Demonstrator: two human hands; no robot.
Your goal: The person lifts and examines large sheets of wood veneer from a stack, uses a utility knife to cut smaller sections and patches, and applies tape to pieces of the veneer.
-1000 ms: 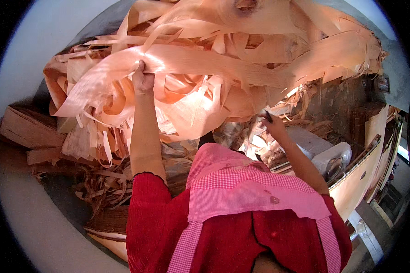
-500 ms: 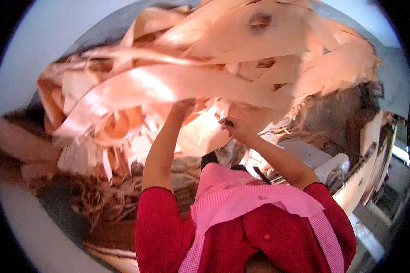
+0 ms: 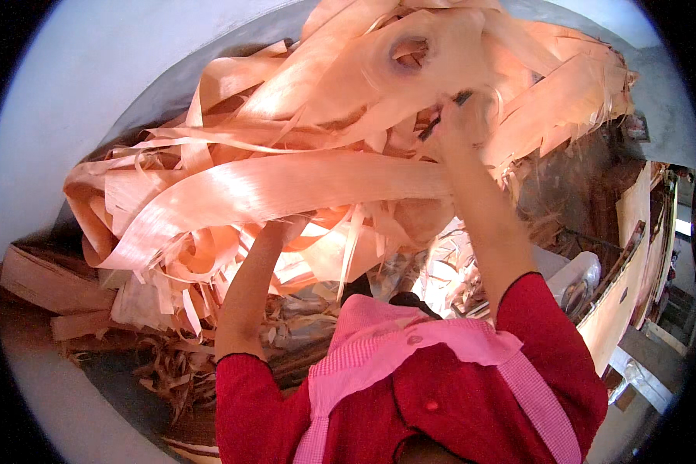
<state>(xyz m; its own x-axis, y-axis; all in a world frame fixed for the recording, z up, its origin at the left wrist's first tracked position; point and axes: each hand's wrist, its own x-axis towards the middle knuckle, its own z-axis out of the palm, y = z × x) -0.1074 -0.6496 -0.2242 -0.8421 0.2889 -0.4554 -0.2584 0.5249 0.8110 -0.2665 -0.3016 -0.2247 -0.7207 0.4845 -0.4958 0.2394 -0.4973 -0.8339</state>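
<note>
A long, wide strip of wood veneer [image 3: 286,185] arches across the heap in front of me. My left hand [image 3: 288,229] is at its lower edge, among loose veneer pieces; its fingers are mostly hidden there. Farther forward and to the right, my right hand [image 3: 458,130] is over the strip's right part, smeared by motion. It is closed around a small dark object [image 3: 430,127], too blurred to name. Just beyond lies a broad veneer sheet [image 3: 363,85] with a dark-rimmed knot hole [image 3: 408,52].
Curled veneer [image 3: 201,255] and thin shavings [image 3: 170,363] lie at the left and below. More veneer sheets [image 3: 568,100] stretch to the back right. Upright boards [image 3: 630,247] stand at the right, near a clear plastic-wrapped thing [image 3: 582,277]. A pale wall [image 3: 93,85] bounds the left.
My right hand has moved forward and right, from beside the left hand to over the strip, with the dark object. My left hand is slightly lower in view, still by the strip's lower edge.
</note>
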